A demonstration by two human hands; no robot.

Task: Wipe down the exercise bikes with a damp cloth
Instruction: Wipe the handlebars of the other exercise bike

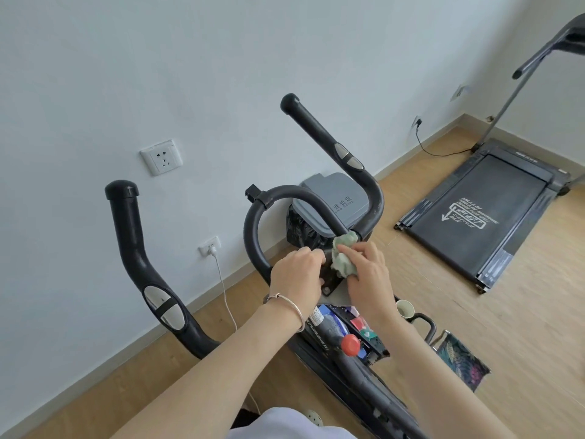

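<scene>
A black exercise bike's handlebar (253, 223) fills the middle, with two upright grips and silver pulse pads. A crumpled pale green cloth (343, 256) sits at the bar's centre clamp. My right hand (368, 277) grips the cloth and presses it against the clamp. To its left, my left hand (296, 275), with a silver bangle on the wrist, curls its fingers around the bar and bracket. The bike frame (354, 372) runs down below my arms; its red knob (350, 343) shows between them.
A grey lidded bin (332, 201) with a black bag stands against the wall behind the bar. A black treadmill (478, 213) lies on the wood floor at right. A white charger cable (226, 299) hangs from a wall socket. A paper cup (404, 308) and patterned bag (462, 359) sit beside the bike.
</scene>
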